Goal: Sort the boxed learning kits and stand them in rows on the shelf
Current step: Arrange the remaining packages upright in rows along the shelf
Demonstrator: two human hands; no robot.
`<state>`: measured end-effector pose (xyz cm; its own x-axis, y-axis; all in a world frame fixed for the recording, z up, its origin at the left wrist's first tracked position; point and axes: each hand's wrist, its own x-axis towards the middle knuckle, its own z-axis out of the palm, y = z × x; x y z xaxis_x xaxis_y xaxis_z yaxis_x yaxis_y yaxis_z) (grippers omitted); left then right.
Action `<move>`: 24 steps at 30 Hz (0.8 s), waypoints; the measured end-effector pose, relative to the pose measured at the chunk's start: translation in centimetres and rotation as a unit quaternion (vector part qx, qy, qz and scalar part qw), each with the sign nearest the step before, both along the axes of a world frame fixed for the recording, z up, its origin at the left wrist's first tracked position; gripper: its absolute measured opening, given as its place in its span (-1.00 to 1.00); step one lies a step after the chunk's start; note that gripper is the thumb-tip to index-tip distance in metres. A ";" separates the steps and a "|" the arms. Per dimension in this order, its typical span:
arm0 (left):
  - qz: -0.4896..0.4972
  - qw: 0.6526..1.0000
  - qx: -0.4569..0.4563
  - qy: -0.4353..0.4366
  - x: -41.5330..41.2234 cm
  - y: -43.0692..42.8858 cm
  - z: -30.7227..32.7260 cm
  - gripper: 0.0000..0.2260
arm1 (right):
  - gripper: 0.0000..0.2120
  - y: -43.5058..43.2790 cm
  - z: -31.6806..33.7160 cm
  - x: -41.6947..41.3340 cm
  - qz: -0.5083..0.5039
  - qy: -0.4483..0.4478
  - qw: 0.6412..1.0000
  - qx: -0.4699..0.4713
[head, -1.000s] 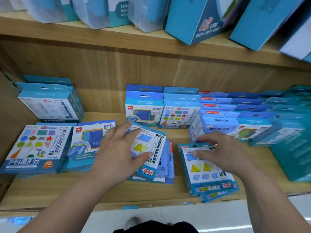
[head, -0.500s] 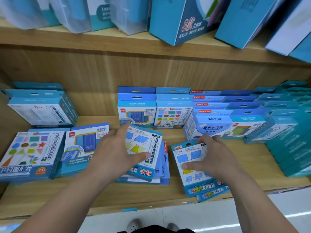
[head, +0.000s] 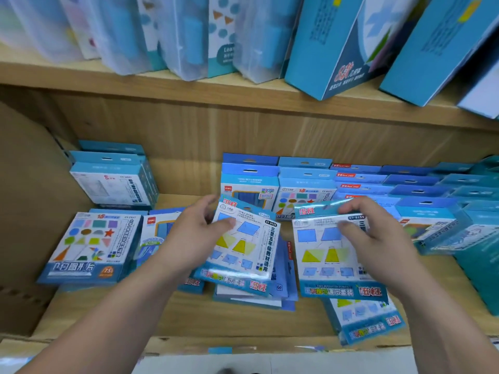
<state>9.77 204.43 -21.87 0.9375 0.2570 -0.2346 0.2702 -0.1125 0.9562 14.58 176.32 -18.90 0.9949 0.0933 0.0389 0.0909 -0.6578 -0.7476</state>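
Head view looks down into a wooden shelf where both hands work among blue boxed learning kits. The left hand pinches a flat kit printed with blue and yellow quadrilaterals, thumb on its face and fingers behind its left edge; this kit is tilted, its near end over a loose pile of thin packs lying flat on the shelf board. The right hand grips a second flat kit of the same print at its far right corner, thumb on the front and fingers curled over the top edge; it sits just right of the first kit, apart from it by a narrow gap. Under its near end lies a third matching kit, flat and poking past the near lip of the shelf. To the left, a shapes kit with coloured circles, triangles and a red star lies flat, and beside it a kit with an orange-framed panel is partly hidden by the left wrist. Farther left and back, a white-fronted kit stands upright with more behind it. At the far middle, upright kits stand in rows toward the back wall, and further rows of blue boxes fill the right. On the upper shelf, tall blue boxes and clear cases lean.
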 end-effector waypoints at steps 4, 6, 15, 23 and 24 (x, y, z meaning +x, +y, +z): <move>0.071 0.994 -0.056 -0.059 -1.0 3.0 1.3 -0.73 | -0.84 2.5 1.0 0.3 0.055 -0.036 0.998 0.010; 0.117 0.987 -0.062 -0.096 -1.3 4.9 2.2 -0.72 | -0.80 3.8 1.3 0.5 0.081 -0.046 0.995 0.017; 0.150 0.972 0.058 -0.171 0.7 11.1 3.0 -0.64 | -0.35 7.9 2.2 0.7 0.159 -0.040 0.984 0.076; 0.028 0.965 0.234 -0.117 4.4 12.5 1.3 -0.60 | -0.43 8.5 1.5 1.3 0.123 -0.015 0.991 0.051; 0.017 0.961 0.256 -0.103 4.7 12.3 1.1 -0.59 | -0.47 8.5 1.4 1.4 0.119 -0.012 0.991 0.052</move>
<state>14.45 216.77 -20.76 0.9395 0.3209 0.1195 0.0938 -0.5768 0.8115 15.94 184.83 -17.52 0.9435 0.3205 0.0839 0.2536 -0.5356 -0.8055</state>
